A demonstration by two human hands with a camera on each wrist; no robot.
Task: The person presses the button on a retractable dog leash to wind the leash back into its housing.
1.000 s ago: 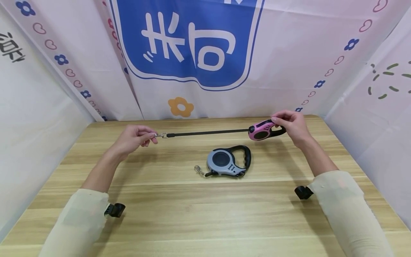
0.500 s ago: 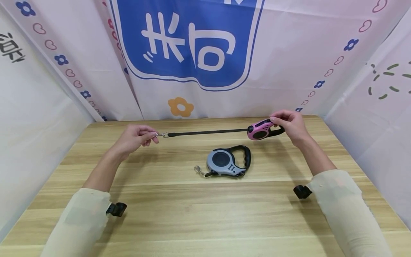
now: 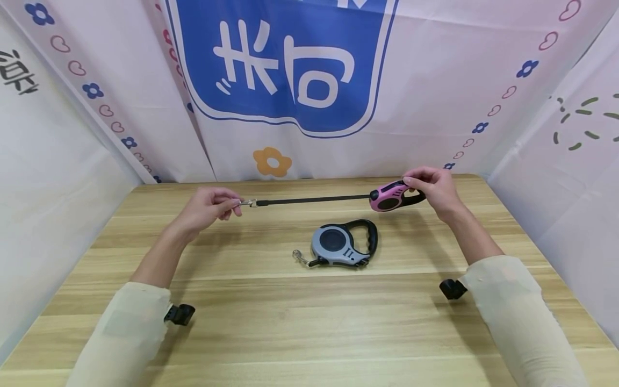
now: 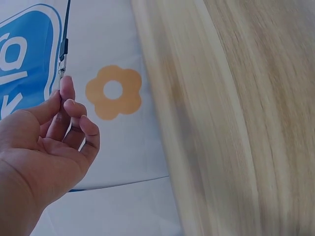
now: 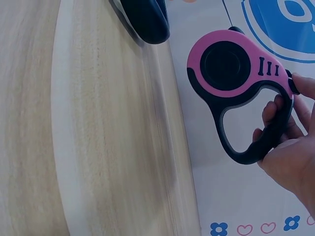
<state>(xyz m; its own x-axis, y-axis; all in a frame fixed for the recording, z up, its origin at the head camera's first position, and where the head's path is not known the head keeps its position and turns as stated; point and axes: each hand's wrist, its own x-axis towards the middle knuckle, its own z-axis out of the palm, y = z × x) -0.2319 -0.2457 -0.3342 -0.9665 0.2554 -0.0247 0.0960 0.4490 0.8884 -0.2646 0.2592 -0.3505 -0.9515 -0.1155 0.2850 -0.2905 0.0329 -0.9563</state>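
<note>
A pink and black retractable dog leash (image 3: 387, 196) is held up over the back of the table, its black strap (image 3: 314, 200) drawn out straight to the left. My right hand (image 3: 431, 191) grips the leash's black loop handle (image 5: 275, 128), with the thumb near the button in the right wrist view. Between thumb and forefinger my left hand (image 3: 208, 208) pinches the metal clip (image 4: 61, 73) at the strap's end. In front of the strap, a grey-blue and black retractable leash (image 3: 333, 244) lies on the table, its own clip (image 3: 297, 255) pointing left.
The wooden table (image 3: 309, 328) reaches back to a white printed cloth (image 3: 435, 97) with a blue emblem. White cloth walls stand at the left and right. A black camera mount (image 3: 180, 314) sticks out from the left sleeve, another (image 3: 453, 289) from the right.
The right hand has shifted slightly left with the pink leash, and the left hand slightly right with the clip, so the stretched strap is a little shorter. The grey-blue leash has not moved.
</note>
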